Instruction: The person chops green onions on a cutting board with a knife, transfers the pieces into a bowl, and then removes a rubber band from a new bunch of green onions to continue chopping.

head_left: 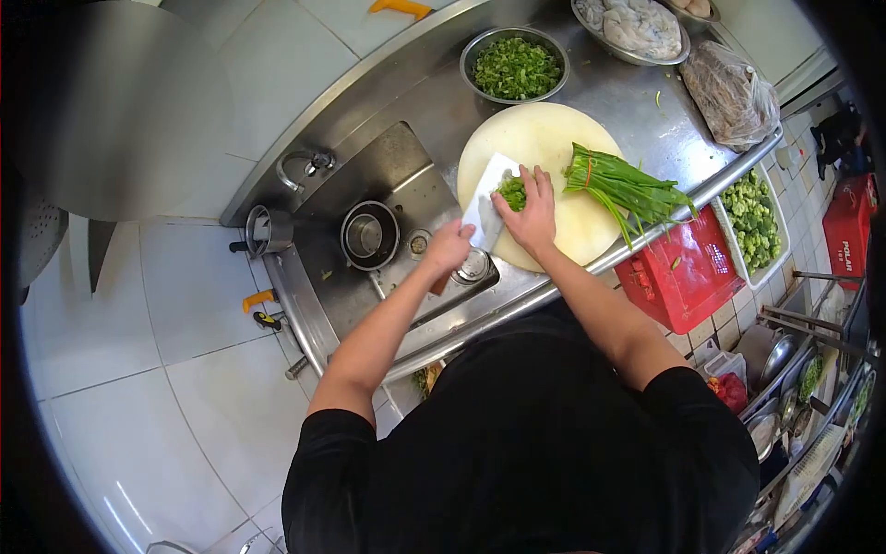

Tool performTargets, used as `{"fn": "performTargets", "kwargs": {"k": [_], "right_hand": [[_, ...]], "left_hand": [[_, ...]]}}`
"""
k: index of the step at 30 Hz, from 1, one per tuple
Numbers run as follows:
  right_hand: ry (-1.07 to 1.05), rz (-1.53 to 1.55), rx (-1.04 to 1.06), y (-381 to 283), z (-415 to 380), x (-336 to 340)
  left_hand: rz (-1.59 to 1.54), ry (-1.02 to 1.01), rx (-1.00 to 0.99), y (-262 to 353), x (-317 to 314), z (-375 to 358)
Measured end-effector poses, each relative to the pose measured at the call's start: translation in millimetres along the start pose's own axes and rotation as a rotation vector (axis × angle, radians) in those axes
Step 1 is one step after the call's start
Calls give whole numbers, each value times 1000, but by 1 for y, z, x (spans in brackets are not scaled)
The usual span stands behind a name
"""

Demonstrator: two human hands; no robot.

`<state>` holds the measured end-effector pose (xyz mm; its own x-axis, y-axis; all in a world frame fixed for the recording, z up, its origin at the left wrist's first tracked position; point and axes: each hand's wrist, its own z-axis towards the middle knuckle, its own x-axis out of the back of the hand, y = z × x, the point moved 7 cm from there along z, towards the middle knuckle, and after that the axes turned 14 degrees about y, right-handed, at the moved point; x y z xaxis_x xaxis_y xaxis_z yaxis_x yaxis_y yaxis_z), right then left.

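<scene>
I'm closing my left grip (448, 247) round the flat steel cleaver (486, 205) while my right grip (531, 214) is pressing chopped greens (512, 192) onto the round pale board (535, 138).

My cutting board (540, 138) lay bare toward the bench's back edge, so I could pass there. The green bunch (623, 189) blocked its right side, the bowl of chopped greens (515, 66) the back, the sink (388, 203) the left.

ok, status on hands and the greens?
Left hand gripping cleaver. Right hand pressing chopped greens on cutting board. Uncut bunch lies beside the right hand, nothing blocking.
</scene>
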<state>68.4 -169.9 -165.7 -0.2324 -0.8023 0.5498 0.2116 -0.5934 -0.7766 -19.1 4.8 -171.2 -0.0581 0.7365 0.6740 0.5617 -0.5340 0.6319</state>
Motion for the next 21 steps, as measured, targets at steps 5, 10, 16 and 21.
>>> {"fn": "performTargets", "kwargs": {"k": [5, 10, 16, 21], "right_hand": [[147, 113, -40, 8, 1, 6], [243, 215, 24, 6, 14, 9], [383, 389, 116, -45, 130, -8], [556, 498, 132, -81, 227, -27]], "left_hand": [[-188, -18, -26, 14, -70, -33], [-280, -29, 118, 35, -62, -42], [-334, 171, -60, 89, -23, 47], [-46, 418, -221, 167, 53, 93]]}}
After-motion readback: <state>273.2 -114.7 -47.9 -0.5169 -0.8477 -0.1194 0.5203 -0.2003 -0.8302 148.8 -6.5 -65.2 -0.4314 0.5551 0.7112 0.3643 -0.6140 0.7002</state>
